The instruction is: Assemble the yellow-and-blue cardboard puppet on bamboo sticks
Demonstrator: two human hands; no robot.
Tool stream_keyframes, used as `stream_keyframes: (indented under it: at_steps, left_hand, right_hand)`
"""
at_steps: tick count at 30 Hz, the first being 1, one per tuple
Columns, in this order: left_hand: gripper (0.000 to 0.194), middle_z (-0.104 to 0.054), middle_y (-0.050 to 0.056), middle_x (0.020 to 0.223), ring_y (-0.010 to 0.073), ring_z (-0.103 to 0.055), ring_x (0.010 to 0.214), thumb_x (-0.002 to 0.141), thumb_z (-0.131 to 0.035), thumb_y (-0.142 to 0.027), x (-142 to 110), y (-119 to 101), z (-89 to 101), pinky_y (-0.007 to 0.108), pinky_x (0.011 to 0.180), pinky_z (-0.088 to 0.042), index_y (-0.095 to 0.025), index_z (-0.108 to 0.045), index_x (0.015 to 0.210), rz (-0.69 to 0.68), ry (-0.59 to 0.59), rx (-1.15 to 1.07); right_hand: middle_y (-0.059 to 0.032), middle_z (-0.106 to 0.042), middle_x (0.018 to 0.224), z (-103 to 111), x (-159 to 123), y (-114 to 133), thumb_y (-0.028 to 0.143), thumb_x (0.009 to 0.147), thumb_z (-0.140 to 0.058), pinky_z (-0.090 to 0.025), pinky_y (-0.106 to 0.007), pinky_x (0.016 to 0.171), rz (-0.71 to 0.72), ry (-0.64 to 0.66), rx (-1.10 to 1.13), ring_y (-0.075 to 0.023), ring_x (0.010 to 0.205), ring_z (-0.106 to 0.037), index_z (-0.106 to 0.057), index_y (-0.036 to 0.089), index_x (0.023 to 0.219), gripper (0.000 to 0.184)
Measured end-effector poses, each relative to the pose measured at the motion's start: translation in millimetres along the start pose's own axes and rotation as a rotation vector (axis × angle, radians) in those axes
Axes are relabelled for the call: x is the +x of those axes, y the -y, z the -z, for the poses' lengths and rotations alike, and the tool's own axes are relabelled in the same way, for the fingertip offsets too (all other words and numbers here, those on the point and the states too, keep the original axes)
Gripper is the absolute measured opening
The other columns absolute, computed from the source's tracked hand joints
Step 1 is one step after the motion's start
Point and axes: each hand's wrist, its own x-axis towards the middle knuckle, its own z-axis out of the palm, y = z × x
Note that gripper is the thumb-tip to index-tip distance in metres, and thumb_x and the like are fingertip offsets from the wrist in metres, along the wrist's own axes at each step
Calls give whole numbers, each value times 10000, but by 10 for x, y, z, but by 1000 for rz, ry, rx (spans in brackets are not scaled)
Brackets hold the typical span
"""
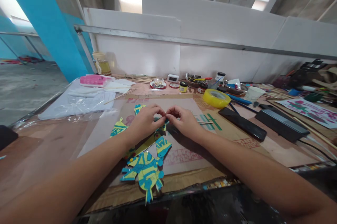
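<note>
My left hand (147, 121) and my right hand (184, 122) meet fingertip to fingertip over the cardboard sheet (181, 178). Both are closed in a pinch, and whatever lies between the fingertips is too small to make out. Just under them shows a bit of blue and yellow painted cutout (164, 126), partly hidden by the fingers. Nearer to me lies a larger blue and yellow cutout figure (147, 169), with another painted piece (163, 146) beside it. More painted pieces (118, 128) show left of my left hand, some behind my wrist.
To the right lie a roll of yellow tape (216, 98), a black phone (242, 124) and a dark box-shaped device (281, 124) with a cable. Small jars (183, 86) and a dish of small bits (158, 84) stand at the back. A pink packet (95, 80) rests on white sheets at left.
</note>
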Motion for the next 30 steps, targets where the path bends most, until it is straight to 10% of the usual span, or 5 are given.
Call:
stream_keyframes:
  at_steps: [15,30]
  left_hand:
    - [252,-730,29,927,201,-656,866,861,-557,-394,14,54,80,303,774,-472,-202,-667,981,144,105,-126]
    - [242,-729,26,902,208,-649,850,835,-564,-387,33,24,81,311,755,-470,-196,-682,926,219,129,-175]
  right_hand:
    - [-13,-670,902,107,53,-6,122,748,-552,-507,-291,774,18,145,227,-138,813,-630,-566,190,963,226]
    - [-56,-751,888,150,56,57,123,810,-612,-529,-333,790,-5,1,26,-182,821,-689,-726,187,909,164]
